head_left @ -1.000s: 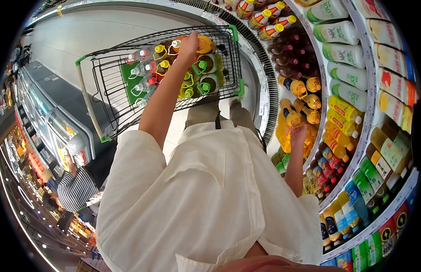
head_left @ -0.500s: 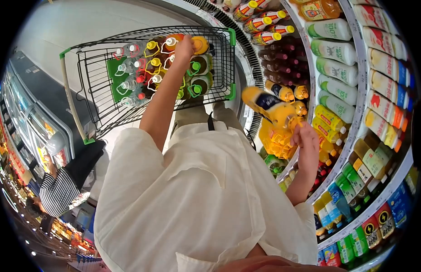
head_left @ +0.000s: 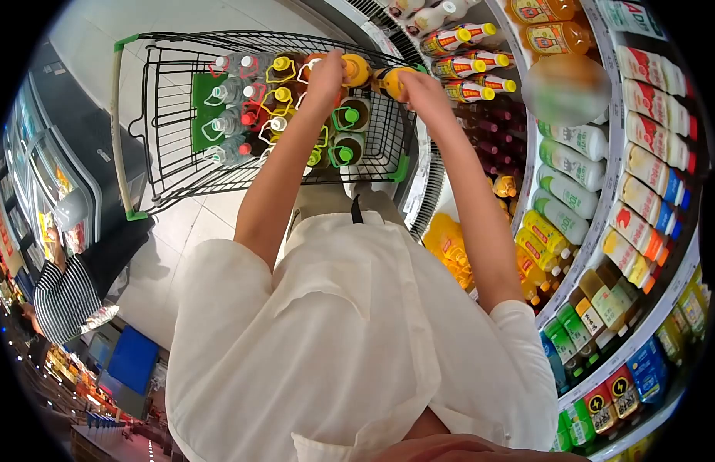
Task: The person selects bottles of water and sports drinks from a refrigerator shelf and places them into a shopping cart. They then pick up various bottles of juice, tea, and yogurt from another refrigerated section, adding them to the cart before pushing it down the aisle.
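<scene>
My right hand [head_left: 425,92] is closed around an orange juice bottle [head_left: 393,82] with a dark label, held at the cart's far right corner. Beside it, inside the shopping cart [head_left: 161,115], stands another orange bottle [head_left: 357,71]. My left hand [head_left: 327,75] is closed next to that bottle, over the bottle tops; what its fingers grip is hidden. Several bottles with handles fill that end of the cart, among them clear bottles [head_left: 226,92] with white and pink caps. Two green-capped bottles [head_left: 345,154] stand nearest my body.
A curved drinks shelf [head_left: 531,165] runs along my right, with white bottles [head_left: 577,138] and orange bottles [head_left: 448,250] on it. Glass-doored cabinets [head_left: 65,185] stand at left, where a person in a striped top [head_left: 68,299] reaches toward them.
My right hand has carried the orange juice bottle from beside the shelf up and left to the cart. My left hand stays over the bottles in the cart. The view has shifted slightly.
</scene>
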Motion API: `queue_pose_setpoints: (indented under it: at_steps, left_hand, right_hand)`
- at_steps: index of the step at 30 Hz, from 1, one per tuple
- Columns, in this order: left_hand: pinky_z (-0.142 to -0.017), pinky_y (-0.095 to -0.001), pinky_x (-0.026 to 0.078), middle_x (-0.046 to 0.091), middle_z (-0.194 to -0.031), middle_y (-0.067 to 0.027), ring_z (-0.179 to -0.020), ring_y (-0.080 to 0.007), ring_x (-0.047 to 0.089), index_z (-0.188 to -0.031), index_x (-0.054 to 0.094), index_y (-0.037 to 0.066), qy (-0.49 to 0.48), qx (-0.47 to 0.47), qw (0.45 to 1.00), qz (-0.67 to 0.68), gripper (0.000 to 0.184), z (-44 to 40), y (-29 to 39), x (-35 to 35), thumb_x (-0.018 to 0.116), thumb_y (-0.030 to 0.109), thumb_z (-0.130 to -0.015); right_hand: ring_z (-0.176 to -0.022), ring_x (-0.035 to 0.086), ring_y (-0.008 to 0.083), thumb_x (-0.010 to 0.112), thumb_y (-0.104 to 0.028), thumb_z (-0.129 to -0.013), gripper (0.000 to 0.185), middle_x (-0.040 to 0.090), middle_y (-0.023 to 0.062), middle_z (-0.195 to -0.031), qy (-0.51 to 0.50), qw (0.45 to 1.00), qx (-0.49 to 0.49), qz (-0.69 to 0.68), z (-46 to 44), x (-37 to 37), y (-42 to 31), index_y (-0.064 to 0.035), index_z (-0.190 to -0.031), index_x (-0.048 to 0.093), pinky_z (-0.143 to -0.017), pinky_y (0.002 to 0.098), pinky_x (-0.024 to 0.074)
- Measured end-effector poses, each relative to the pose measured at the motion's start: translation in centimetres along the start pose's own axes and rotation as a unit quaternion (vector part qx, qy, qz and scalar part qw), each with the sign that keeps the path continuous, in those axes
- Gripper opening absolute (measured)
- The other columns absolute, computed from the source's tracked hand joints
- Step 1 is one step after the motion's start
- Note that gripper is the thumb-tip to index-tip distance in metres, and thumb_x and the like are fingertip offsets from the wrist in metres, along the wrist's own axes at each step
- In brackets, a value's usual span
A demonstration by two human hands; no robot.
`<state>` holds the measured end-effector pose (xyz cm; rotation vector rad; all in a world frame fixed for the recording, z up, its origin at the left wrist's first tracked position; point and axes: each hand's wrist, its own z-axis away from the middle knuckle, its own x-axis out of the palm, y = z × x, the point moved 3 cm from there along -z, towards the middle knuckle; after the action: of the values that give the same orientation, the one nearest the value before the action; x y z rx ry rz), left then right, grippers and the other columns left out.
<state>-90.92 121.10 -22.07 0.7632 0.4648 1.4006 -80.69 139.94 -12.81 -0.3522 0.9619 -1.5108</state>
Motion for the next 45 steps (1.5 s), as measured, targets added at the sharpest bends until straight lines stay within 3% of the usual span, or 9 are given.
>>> queue_pose_setpoints:
  at_steps: [9,16,25,27,29,30,35,40,45]
  left_hand:
    - [-0.072,-0.0353,0.051,0.061,-0.081,-0.0073,-0.072,-0.0206,0.062,-0.097,0.064,0.0,-0.033,0.021,0.999,0.021,0.041,0.2,-0.2,2.0,0.059,0.039,-0.106]
    - [-0.079,-0.0368,0.055,0.07,-0.097,-0.0125,-0.083,-0.0223,0.068,-0.11,0.066,-0.006,-0.012,-0.04,0.999,-0.028,0.047,-4.0,-3.1,0.4,0.059,0.04,-0.105]
    - [-0.079,-0.0364,0.056,0.07,-0.121,-0.0055,-0.101,-0.0208,0.067,-0.13,0.065,0.011,-0.041,-0.049,0.997,-0.036,0.04,-11.0,-6.6,-5.5,0.061,0.043,-0.107]
    - [-0.096,-0.0429,0.059,0.063,-0.139,-0.0118,-0.122,-0.0278,0.065,-0.14,0.06,0.006,-0.037,-0.02,0.999,-0.011,0.047,-8.5,-4.9,-5.9,0.071,0.032,-0.102]
    - [-0.115,-0.0533,0.048,0.051,-0.16,-0.0163,-0.146,-0.0356,0.051,-0.159,0.045,0.004,-0.217,0.27,0.846,-0.406,0.06,-10.1,-6.2,-9.7,0.06,0.035,-0.11]
    - [-0.111,-0.0462,0.051,0.051,-0.159,-0.0151,-0.143,-0.0343,0.055,-0.154,0.05,0.005,-0.059,0.041,0.996,-0.046,0.056,-2.8,-2.8,-4.9,0.059,0.039,-0.11]
    - [-0.102,-0.042,0.053,0.063,-0.146,-0.0152,-0.131,-0.0283,0.063,-0.149,0.058,0.003,-0.063,0.043,0.985,-0.156,0.056,6.5,-4.0,0.1,0.062,0.039,-0.107]
    - [-0.094,-0.0319,0.054,0.074,-0.121,-0.0085,-0.111,-0.0171,0.07,-0.136,0.069,0.003,-0.216,0.076,0.935,-0.27,0.035,12.9,-10.3,6.8,0.066,0.025,-0.108]
    - [-0.093,-0.031,0.053,0.074,-0.115,-0.0093,-0.104,-0.0157,0.067,-0.13,0.067,-0.003,-0.364,0.141,0.865,-0.314,0.034,15.1,-14.1,15.8,0.067,0.022,-0.107]
  right_hand:
    - [-0.088,0.066,0.014,0.063,-0.035,-0.103,0.032,0.07,0.0016,-0.095,-0.091,0.986,0.112,-0.082,-8.5,3.9,9.6,-0.0047,-0.102,0.073,-0.086,0.031,0.0532]
    - [-0.122,0.071,0.0257,0.06,-0.025,-0.104,0.042,0.078,0.0161,-0.128,0.006,0.995,-0.097,0.0,-5.5,5.3,9.9,-0.0004,-0.135,0.073,-0.106,0.0357,0.0513]
    - [-0.1,0.073,0.0153,0.065,-0.014,-0.105,0.028,0.078,0.0091,-0.107,0.107,0.96,-0.004,-0.257,11.1,-0.8,21.9,0.0031,-0.125,0.073,-0.09,0.0302,0.0569]
    - [-0.097,0.073,0.0155,0.065,-0.014,-0.104,0.027,0.078,0.0094,-0.106,0.169,0.948,0.034,-0.266,15.3,-2.5,27.1,0.0029,-0.123,0.073,-0.089,0.0303,0.0573]
    - [-0.093,0.073,0.0156,0.066,-0.014,-0.103,0.026,0.079,0.0097,-0.105,0.23,0.931,0.07,-0.274,19.7,-4.1,32.7,0.0028,-0.122,0.074,-0.088,0.0305,0.0577]
    - [-0.092,0.073,0.0161,0.066,-0.014,-0.103,0.026,0.079,0.0102,-0.103,0.258,0.927,0.085,-0.26,21.4,-4.8,35.7,0.0031,-0.121,0.074,-0.087,0.0305,0.0578]
    - [-0.09,0.071,0.0145,0.067,-0.022,-0.103,0.03,0.078,0.0084,-0.1,0.386,0.909,0.133,-0.088,25.6,-9.3,43.3,-0.0006,-0.123,0.074,-0.086,0.0322,0.0573]
    - [-0.104,0.074,0.0381,0.067,-0.03,-0.099,0.042,0.076,0.0239,-0.118,0.513,0.845,0.153,0.004,21.0,-16.2,40.2,0.0002,-0.128,0.07,-0.092,0.0425,0.0565]
    - [-0.102,0.072,0.0245,0.068,-0.038,-0.103,0.039,0.075,0.0101,-0.111,0.44,0.776,0.267,-0.365,12.6,-20.6,46.4,-0.0028,-0.12,0.07,-0.089,0.0367,0.0571]
